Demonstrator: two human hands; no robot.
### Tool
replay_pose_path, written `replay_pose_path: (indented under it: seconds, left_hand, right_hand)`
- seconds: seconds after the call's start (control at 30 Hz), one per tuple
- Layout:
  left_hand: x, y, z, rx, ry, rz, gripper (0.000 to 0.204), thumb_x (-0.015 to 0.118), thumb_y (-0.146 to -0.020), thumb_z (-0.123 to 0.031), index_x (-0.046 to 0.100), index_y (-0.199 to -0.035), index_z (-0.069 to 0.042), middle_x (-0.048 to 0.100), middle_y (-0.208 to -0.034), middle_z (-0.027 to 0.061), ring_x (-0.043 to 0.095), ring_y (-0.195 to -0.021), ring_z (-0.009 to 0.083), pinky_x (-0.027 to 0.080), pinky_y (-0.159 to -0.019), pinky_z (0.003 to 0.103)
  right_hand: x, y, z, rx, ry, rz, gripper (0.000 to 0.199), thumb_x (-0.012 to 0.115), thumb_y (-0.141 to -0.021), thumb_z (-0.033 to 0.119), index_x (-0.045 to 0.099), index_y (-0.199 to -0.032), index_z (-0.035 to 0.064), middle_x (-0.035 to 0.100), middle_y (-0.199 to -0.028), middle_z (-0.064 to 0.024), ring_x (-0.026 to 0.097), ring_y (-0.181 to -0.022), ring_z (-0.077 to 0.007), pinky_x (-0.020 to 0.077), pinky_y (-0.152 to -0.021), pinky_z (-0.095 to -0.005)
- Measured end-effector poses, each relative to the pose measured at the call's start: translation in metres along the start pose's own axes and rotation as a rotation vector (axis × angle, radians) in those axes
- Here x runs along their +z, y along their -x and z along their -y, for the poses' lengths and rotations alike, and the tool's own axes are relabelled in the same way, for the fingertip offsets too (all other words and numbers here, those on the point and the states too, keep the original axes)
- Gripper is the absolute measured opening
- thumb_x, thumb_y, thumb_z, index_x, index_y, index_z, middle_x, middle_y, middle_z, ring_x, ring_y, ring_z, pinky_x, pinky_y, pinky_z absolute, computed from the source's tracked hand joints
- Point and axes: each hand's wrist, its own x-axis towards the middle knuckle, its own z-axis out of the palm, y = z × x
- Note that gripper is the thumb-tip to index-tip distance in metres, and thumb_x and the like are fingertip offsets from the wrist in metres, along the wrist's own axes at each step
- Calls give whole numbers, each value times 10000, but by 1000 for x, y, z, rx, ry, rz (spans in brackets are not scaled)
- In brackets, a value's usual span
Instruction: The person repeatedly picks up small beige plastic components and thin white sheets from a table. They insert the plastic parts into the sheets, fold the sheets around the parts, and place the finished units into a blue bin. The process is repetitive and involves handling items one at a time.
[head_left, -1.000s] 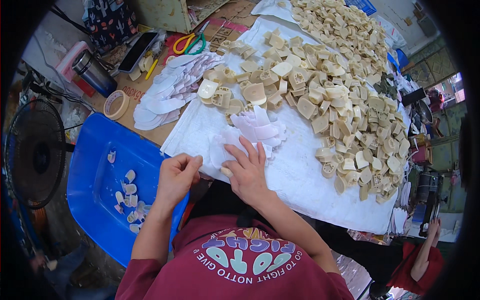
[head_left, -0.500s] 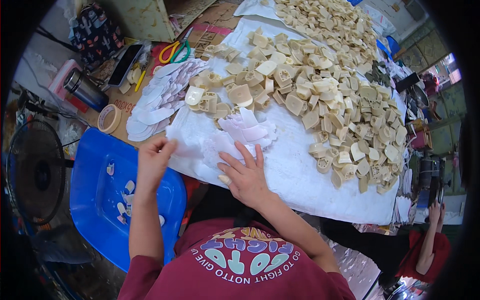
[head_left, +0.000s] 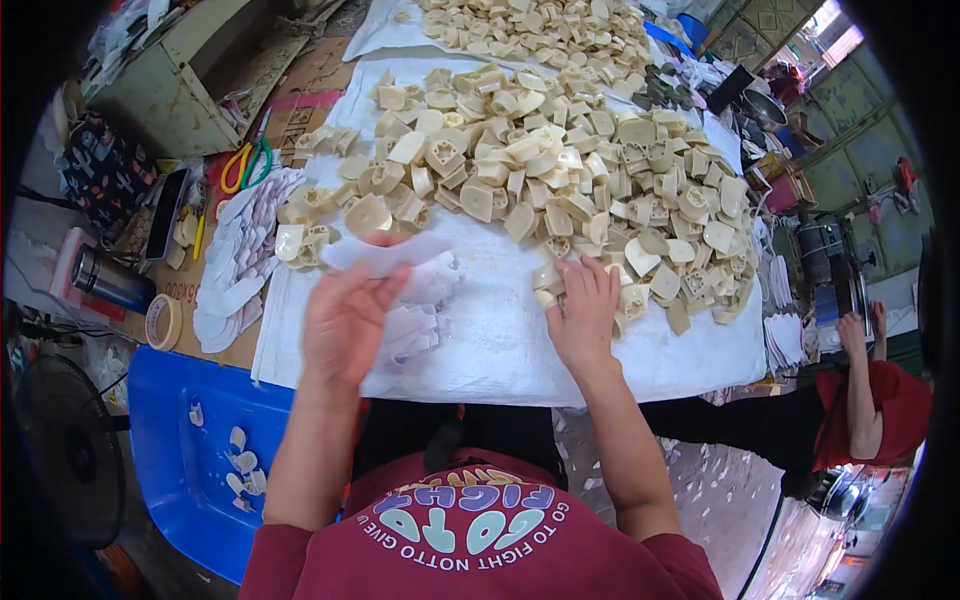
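The left hand (head_left: 345,310) pinches a white strip (head_left: 365,262) above the desk (head_left: 490,365), toward its near-left corner, long axis roughly along the near edge. The right hand (head_left: 585,315), fingers bent, is nearer the tan heap (head_left: 560,170), touching its near side; its grip cannot be told. Motion blurs the left fingers; strip and hand partly hide white pieces (head_left: 415,335).

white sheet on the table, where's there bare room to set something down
The white cloth-like sheet has bare room between the loose stack of thin white cut pieces and the right hand, and along its front edge right of that hand. Heaped beige curved plastic-looking pieces crowd its far side.
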Motion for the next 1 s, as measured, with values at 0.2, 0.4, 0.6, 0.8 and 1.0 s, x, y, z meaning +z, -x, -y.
replay_pose_path:
  seconds: [0.2,0.4,0.6,0.8,1.0]
  left_hand:
    - [30,-58,80,-70,-665,-170,372,547,-947,-348,663,-987,4,682,-933,115,649,-850,193,531,-673,325]
    - [54,-72,104,58,-671,-61,355,528,-960,-272,637,-780,14,614,-648,24,553,-573,76,430,-497,275]
    - [56,-65,94,54,-603,-48,336,520,-969,-261,622,-769,-12,594,-626,14,542,-538,73,431,-503,253]
    - [52,-73,86,18,-279,-192,306,550,-953,-276,616,-747,-59,586,-591,25,544,-470,116,440,-445,284]
    - [40,-68,45,-142,-55,17,420,434,-995,-373,593,-827,-23,556,-556,60,563,-458,195,483,-428,330]
  right_hand:
    - [-7,-19,38,-245,-335,-40,563,628,-641,-24,553,-1196,45,574,-1178,-151,530,-1139,-337,357,-1043,-494]
    - [-27,-34,54,-277,-548,-84,397,708,-712,74,624,-1097,30,643,-1095,-161,622,-993,-343,485,-876,-406]
    - [-35,-43,56,-292,-678,-17,318,721,-708,80,658,-1014,18,666,-1055,-149,638,-955,-310,487,-844,-390]
    - [-37,-49,60,-41,-1116,69,290,675,-780,34,660,-1069,23,663,-1098,-137,633,-1013,-285,474,-918,-372]
    - [-36,-53,15,238,-1091,-8,312,638,-826,67,641,-1137,40,628,-1171,-133,587,-1093,-329,444,-953,-441]
